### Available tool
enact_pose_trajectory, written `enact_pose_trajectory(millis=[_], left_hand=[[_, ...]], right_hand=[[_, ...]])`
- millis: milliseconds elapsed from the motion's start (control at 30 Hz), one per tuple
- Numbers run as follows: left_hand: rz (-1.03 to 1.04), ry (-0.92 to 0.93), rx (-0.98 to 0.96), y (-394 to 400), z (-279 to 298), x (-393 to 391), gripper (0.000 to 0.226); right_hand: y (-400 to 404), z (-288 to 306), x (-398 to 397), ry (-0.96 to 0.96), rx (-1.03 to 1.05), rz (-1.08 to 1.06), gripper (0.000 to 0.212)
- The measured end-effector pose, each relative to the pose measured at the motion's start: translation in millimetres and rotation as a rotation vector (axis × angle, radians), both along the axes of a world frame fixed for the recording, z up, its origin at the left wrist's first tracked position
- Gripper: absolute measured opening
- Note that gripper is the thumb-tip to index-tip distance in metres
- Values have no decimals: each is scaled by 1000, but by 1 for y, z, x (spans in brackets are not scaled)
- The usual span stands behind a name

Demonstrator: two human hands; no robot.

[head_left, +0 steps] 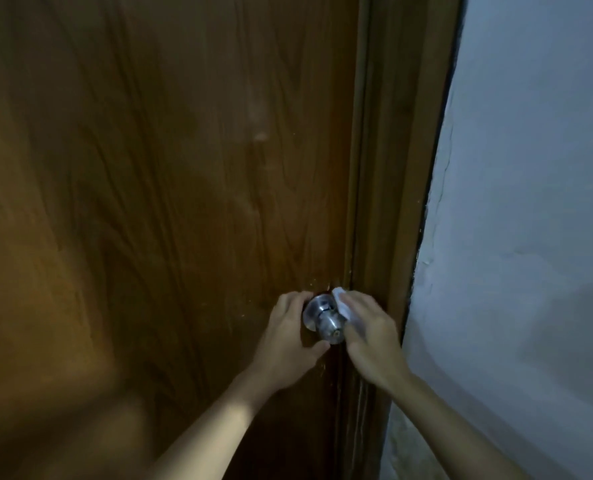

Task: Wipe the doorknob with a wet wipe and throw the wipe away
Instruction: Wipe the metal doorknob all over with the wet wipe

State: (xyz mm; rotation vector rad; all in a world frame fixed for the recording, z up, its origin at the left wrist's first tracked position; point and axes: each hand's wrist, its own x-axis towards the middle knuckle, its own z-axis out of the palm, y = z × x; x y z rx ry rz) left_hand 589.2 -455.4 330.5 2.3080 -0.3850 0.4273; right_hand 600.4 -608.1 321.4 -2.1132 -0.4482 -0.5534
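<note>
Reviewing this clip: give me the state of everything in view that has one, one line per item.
door: closed against its frame.
doorknob: mounted on the door, partly covered by both hands.
wet wipe: pressed against the knob's right side, not yet thrown away.
left hand: fingers curled round the knob's left side, on the door.
right hand: holding the wet wipe to the knob.

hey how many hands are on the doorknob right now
2. The left hand cups the doorknob from its left side; the right hand presses a white wipe against its right side. No other hands in view.
</note>
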Motion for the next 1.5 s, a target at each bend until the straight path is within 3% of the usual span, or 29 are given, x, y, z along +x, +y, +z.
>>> enact_pose_trajectory(millis=[67, 167, 267, 400, 533, 733, 833, 1000, 1167, 1300, 1500], left_hand=[[37, 15, 63, -4, -5, 6, 79], [51, 28, 93, -6, -6, 10, 82], [63, 25, 79, -11, -9, 11, 80], [88, 25, 54, -18, -14, 11, 81], [116, 34, 36, -25, -15, 11, 81], [169, 50, 72, -27, -9, 16, 81], [168, 60, 85, -27, -8, 19, 80], [172, 53, 130, -27, -8, 20, 78], [177, 37, 131, -28, -11, 21, 77], [184, 32, 154, -28, -10, 20, 77], [191, 24, 173, -27, -11, 21, 75]], right_hand=[[2, -12, 8, 19, -96, 101, 45], [1, -31, 8, 0, -54, 168, 49], [-6, -42, 5, -86, 86, 83, 40], [-11, -35, 10, -152, 124, -57, 35], [-3, -36, 13, -116, 23, 162, 40], [-11, -41, 16, -36, 75, 71, 29], [-5, -32, 17, -98, -35, 171, 42], [-6, -33, 22, 54, -11, 180, 45], [-8, -37, 16, -135, -105, 106, 48], [-9, -37, 20, -75, -77, 92, 48], [-13, -50, 19, -235, -250, 61, 51]])
